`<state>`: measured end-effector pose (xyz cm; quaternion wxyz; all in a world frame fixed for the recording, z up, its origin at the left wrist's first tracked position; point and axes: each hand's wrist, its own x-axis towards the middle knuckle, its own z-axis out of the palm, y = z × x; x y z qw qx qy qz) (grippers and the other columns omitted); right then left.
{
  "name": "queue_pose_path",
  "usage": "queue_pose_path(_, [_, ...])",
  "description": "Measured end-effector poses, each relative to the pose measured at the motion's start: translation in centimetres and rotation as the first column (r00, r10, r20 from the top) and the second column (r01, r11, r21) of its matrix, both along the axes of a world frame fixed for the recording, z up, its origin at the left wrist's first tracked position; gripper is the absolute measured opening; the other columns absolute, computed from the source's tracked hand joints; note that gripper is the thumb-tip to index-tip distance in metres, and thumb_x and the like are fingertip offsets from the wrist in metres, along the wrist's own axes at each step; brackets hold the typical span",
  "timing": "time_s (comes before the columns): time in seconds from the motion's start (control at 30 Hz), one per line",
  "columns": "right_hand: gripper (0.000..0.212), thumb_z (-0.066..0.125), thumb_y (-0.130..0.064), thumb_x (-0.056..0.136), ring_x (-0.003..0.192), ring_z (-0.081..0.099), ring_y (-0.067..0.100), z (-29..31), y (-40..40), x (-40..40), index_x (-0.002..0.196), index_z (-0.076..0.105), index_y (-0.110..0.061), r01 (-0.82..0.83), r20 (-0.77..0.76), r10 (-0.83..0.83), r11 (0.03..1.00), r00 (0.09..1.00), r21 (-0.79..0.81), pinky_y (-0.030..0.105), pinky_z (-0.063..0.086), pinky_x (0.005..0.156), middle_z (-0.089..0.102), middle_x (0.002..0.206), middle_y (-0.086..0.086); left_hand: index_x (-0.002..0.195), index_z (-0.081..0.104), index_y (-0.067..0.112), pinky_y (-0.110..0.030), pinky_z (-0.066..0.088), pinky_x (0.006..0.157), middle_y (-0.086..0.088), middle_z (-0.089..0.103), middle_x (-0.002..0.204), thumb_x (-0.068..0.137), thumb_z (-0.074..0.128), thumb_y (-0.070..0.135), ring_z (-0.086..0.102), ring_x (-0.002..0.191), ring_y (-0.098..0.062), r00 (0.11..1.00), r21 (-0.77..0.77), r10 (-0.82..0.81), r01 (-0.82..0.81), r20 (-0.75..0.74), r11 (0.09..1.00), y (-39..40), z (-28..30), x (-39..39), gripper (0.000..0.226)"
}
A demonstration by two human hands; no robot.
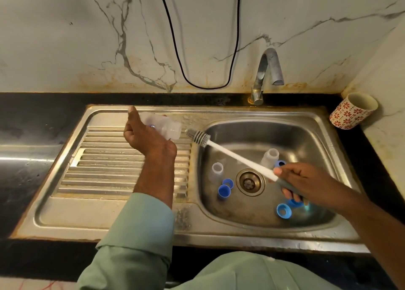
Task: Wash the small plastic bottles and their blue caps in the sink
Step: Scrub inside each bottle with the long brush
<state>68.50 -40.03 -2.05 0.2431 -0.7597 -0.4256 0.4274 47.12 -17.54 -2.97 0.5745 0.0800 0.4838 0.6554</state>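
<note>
Left hand, centre frame, grips a bottle tipped sideways, mouth facing the brush; right hand grips the handle, probably to scrub inside.

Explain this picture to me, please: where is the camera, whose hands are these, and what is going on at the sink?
No machine here: a person wears one camera on the head, looking down at their own hands. The left hand holds a small clear plastic bottle on its side above the ribbed draining board. The right hand grips a bottle brush, whose bristles point at the bottle's open mouth but are not inside it. In the steel sink basin stand two more uncapped bottles and several blue caps lie around the drain. The tap shows no running water. A patterned cup sits on the counter to the right.
</note>
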Motion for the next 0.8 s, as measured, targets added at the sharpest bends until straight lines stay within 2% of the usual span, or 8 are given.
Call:
queue_pose_path(0.1, [0.016,0.05,-0.023,0.099,0.054,0.054,0.02,0.4,-0.7,-0.7,0.098,0.065,-0.028,0.118,-0.046,-0.113,0.984,0.992,0.13,0.029,0.047,0.048,0.06,0.067,0.008,0.118,0.053,0.024,-0.031,0.055,0.075,0.004,0.058,0.111,0.083,0.075,0.048,0.057,0.101,-0.013,0.995,0.048,0.056,-0.053,-0.079,0.997,0.1,0.1,-0.1,0.048])
queue_pose_path(0.13, [0.021,0.049,-0.021,0.099,0.054,0.056,0.019,0.6,-0.6,-1.4,0.106,0.061,-0.037,0.115,-0.081,-0.103,0.981,0.991,0.155,0.029,0.049,0.048,0.059,0.07,0.006,0.123,0.049,0.027,-0.027,0.051,0.071,0.007,0.056,0.11,0.082,0.076,0.046,0.055,0.101,-0.011,0.992,0.056,0.06,-0.054,-0.11,0.997,-0.2,0.1,0.1,0.052])
queue_pose_path(0.27, [0.046,0.043,-0.025,0.102,0.047,0.058,0.011,2.2,0.1,-4.5,0.133,0.036,-0.058,-0.059,-0.006,0.06,0.989,0.998,0.137,0.025,0.05,0.044,0.062,0.082,0.003,0.135,0.033,0.036,-0.039,0.058,0.086,0.003,0.046,0.122,0.067,0.089,0.033,0.057,0.112,-0.022,0.986,0.182,0.045,-0.015,-0.161,0.983,-0.6,0.2,1.1,0.088])
queue_pose_path(0.4, [0.046,0.039,-0.024,0.104,0.038,0.052,0.006,3.8,1.9,-6.3,0.144,0.033,-0.047,-0.15,0.059,0.144,0.984,0.988,0.099,0.021,0.047,0.04,0.063,0.086,0.004,0.14,0.031,0.035,-0.023,0.057,0.08,-0.005,0.044,0.128,0.068,0.087,0.008,0.054,0.115,-0.017,0.945,0.277,0.003,0.093,-0.328,0.956,-1.3,-0.4,2.6,0.095])
queue_pose_path(0.53, [0.042,0.042,-0.027,0.103,0.036,0.053,0.007,4.9,2.3,-7.4,0.144,0.041,-0.037,-0.151,0.053,0.147,0.985,0.988,0.083,0.019,0.044,0.038,0.062,0.064,-0.005,0.138,0.038,0.03,-0.009,0.05,0.076,0.003,0.043,0.125,0.073,0.082,0.004,0.051,0.109,-0.004,0.878,0.327,0.07,0.102,-0.474,0.939,-0.8,-0.6,2.8,0.083])
queue_pose_path(0.63, [0.038,0.04,-0.026,0.104,0.034,0.051,0.006,5.5,2.8,-8.0,0.142,0.045,-0.028,-0.131,0.03,0.129,0.991,0.991,0.042,0.018,0.043,0.037,0.061,0.057,-0.005,0.134,0.042,0.027,-0.007,0.048,0.07,0.007,0.043,0.122,0.073,0.079,0.0,0.052,0.106,-0.006,0.872,0.324,0.05,0.128,-0.487,0.938,-0.6,-0.3,3.5,0.076])
queue_pose_path(0.73, [0.042,0.038,-0.024,0.105,0.037,0.052,0.008,5.7,3.6,-7.9,0.146,0.039,-0.032,-0.123,0.073,0.12,0.992,0.99,0.04,0.022,0.047,0.039,0.062,0.069,0.004,0.133,0.045,0.025,-0.012,0.053,0.078,0.011,0.043,0.121,0.073,0.08,0.0,0.051,0.107,-0.005,0.811,0.316,-0.004,0.232,-0.585,0.92,-0.9,-0.6,4.2,0.073])
queue_pose_path(0.8, [0.038,0.038,-0.026,0.104,0.036,0.051,0.008,6.2,3.2,-7.6,0.142,0.044,-0.029,-0.122,0.036,0.121,0.992,0.992,0.025,0.022,0.045,0.039,0.061,0.07,0.005,0.133,0.043,0.026,-0.015,0.055,0.08,0.006,0.044,0.126,0.074,0.078,-0.001,0.053,0.108,-0.009,0.835,0.316,0.001,0.207,-0.55,0.926,-0.3,-0.7,3.8,0.073])
